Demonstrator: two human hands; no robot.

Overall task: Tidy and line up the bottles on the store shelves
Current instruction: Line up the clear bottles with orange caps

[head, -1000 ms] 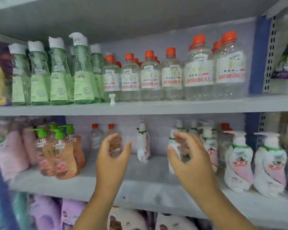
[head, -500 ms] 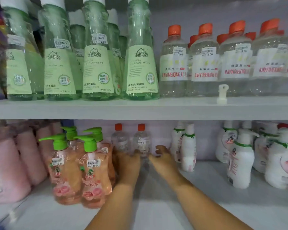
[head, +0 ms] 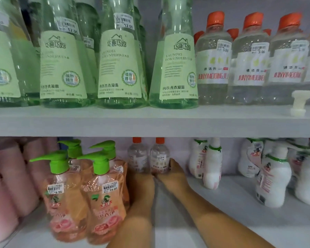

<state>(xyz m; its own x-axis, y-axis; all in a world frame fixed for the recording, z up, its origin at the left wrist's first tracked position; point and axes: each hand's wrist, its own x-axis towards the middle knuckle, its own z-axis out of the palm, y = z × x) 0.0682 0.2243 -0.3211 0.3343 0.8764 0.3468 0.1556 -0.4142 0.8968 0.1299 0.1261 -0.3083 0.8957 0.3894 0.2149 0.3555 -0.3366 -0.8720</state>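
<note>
Fingers of my right hand (head: 174,171) curl round the base of the right-hand small clear bottle (head: 159,158), an orange-capped bottle standing upright at the back of the lower shelf (head: 240,208). Fingers of my left hand (head: 141,181) reach to the foot of the left-hand small clear bottle (head: 137,156); they are hidden by the back of the hand, so whether they grip it I cannot tell. Both small bottles stand side by side, just touching, against the rear wall. Just to the left of my left forearm stand four peach pump bottles (head: 104,199) with green pump heads, two in front and two behind. Farther left lie pink packs (head: 9,185), blurred. To the right of my right hand, white bottles with green collars (head: 211,167) stand in a loose, uneven group. On the upper shelf (head: 150,120), tall green laundry bottles (head: 118,68) stand in a row on the left, touching clear orange-capped bottles (head: 213,65) on the right. A loose white pump head (head: 300,102) stands at the front edge of that shelf.
</note>
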